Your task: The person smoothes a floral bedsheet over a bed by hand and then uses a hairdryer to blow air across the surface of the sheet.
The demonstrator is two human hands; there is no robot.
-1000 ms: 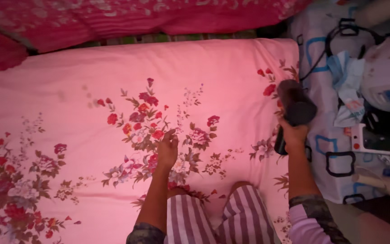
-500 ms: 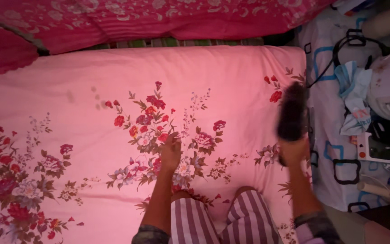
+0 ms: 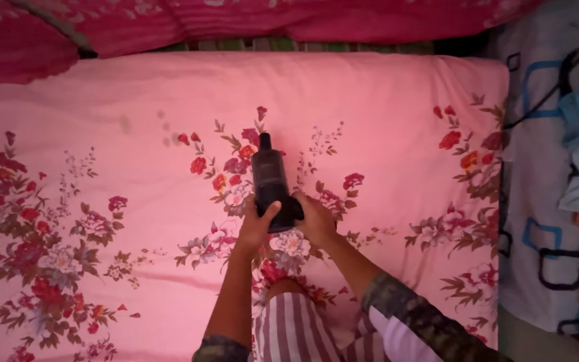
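A dark handheld vacuum cleaner (image 3: pixel 271 181) is gripped by both hands above the middle of a pink floral bedsheet (image 3: pixel 383 100); its broad rear end is enclosed between the palms, while the body runs forward, away from the person, and narrows to a small nozzle that points toward the far edge of the bed. The left hand (image 3: pixel 257 226) is closed against the left side of the rear end, with the thumb laid over the top of the casing; the right hand (image 3: pixel 315 218) is wrapped around the right side, its fingers curled beneath and out of sight. Most of the device is thus left projecting beyond the fingers, and only its back portion is covered; whether the nozzle touches the sheet cannot be told. A cluster of printed red and white flowers is lain over by the device; a few faint dark spots (image 3: pixel 162 127) are seen on the sheet to the left of the nozzle and well apart from it. Striped trousers (image 3: pixel 289 328) are seen below the wrists; a darker pink cover (image 3: pixel 169 23) is bunched along the far edge; a white cloth with blue and black squares (image 3: pixel 537 221) is spread at the right.
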